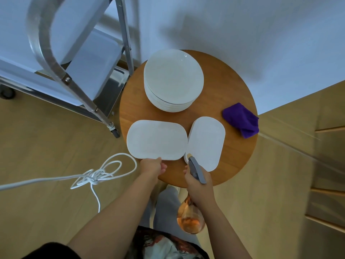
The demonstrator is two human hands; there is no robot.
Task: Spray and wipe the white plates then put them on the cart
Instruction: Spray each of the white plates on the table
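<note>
A white rectangular plate (156, 140) lies on the left front of the round wooden table (229, 85). My left hand (152, 166) pinches its near edge. To its right sits a small stack of white rectangular plates (206, 143). My right hand (197, 186) grips an amber spray bottle (190, 215) by the neck; its grey nozzle (196, 168) points over the near end of that stack. A stack of several round white plates (173, 79) stands at the back of the table. A purple cloth (241, 119) lies crumpled at the table's right edge.
A metal cart (89, 58) with flat shelves stands left of the table, its leg and castor (113, 130) close to the table's edge. A tangled white cable (97, 173) lies on the wooden floor at the left. White walls meet behind the table.
</note>
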